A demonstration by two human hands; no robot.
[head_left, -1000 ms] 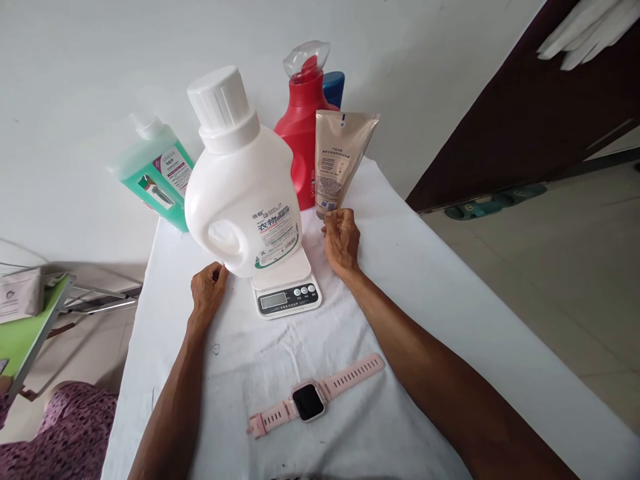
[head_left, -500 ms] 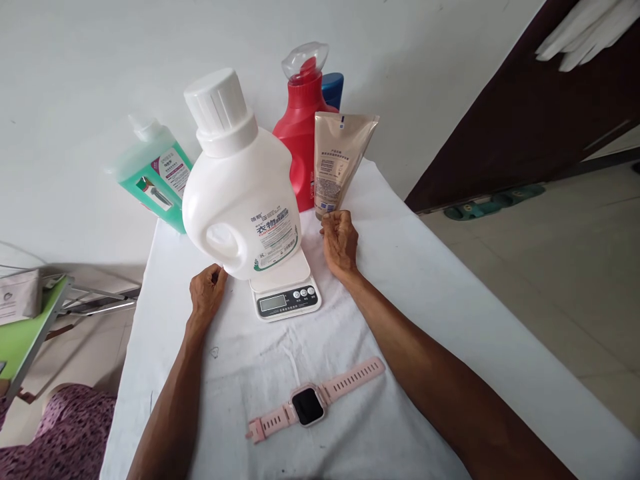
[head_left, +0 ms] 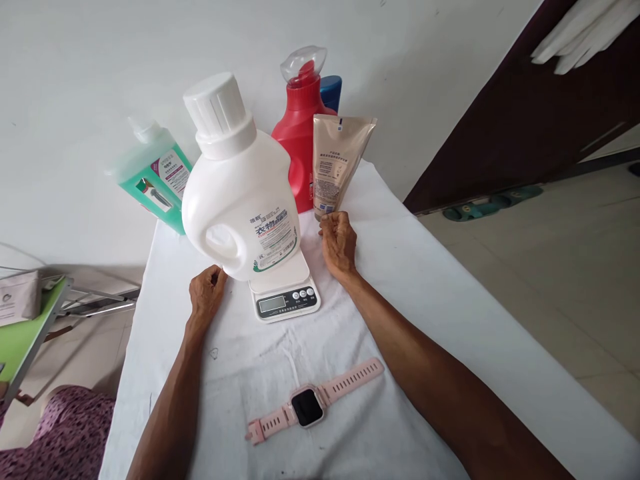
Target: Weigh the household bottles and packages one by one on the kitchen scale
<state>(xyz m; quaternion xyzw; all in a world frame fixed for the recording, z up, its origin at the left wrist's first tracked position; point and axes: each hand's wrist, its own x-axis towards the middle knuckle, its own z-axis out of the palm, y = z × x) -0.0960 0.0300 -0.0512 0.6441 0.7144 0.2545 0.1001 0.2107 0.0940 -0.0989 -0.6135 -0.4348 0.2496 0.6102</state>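
A big white detergent bottle [head_left: 240,193] with a ribbed cap stands on a small white kitchen scale [head_left: 285,290] in the middle of the cloth-covered table [head_left: 425,280]. My left hand [head_left: 206,293] rests on the cloth just left of the scale, fingers curled and holding nothing. My right hand [head_left: 339,241] rests on the cloth to the right of the scale, fingers curled, empty, right in front of a beige tube [head_left: 336,163] that stands on its cap.
Behind the white bottle stand a red spray-capped bottle [head_left: 299,130], a blue cap [head_left: 331,91] and a leaning green bottle [head_left: 153,173]. A pink smartwatch [head_left: 310,405] lies near the front edge. A dark door [head_left: 525,113] and green slippers [head_left: 490,200] are at right.
Only the view has shifted slightly; both hands and the bottle stay where they were.
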